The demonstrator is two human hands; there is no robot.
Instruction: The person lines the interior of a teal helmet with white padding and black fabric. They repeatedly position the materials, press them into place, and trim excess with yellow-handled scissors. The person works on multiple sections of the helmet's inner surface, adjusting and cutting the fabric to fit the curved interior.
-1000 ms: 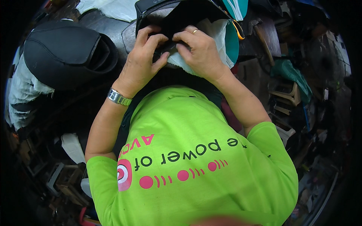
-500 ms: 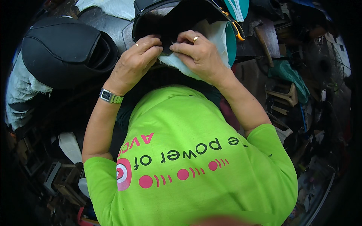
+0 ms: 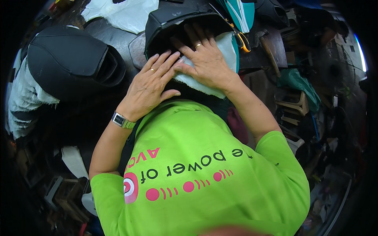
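Observation:
Both of my hands lie flat, fingers stretched out, on a hollow black cover (image 3: pixel 167 16) with a pale cloth lining (image 3: pixel 226 49). My right hand (image 3: pixel 206 65) reaches into the dark hollow, and its fingertips rest against the inner surface. Next to it, my left hand (image 3: pixel 151 86) lies across the near left edge, its fingertips close to the right thumb. Neither hand grips anything. To the left stands a second black stitched padded piece (image 3: pixel 65 59), with pale frayed cloth (image 3: pixel 29 100) hanging below it. What lies under my palms is hidden.
Right of the cover are orange-handled scissors (image 3: pixel 244 42), a teal and white piece (image 3: pixel 238 13) and a hammer (image 3: pixel 269 55). White cloth (image 3: pixel 122 13) lies at the back of the dark worktable. Stools (image 3: pixel 295 104) and a fan (image 3: pixel 338 70) stand farther right.
My fingers were pinched together at the cover's near edge; now both hands are opened flat. The right hand has slid farther into the hollow, and the left has moved slightly down and right.

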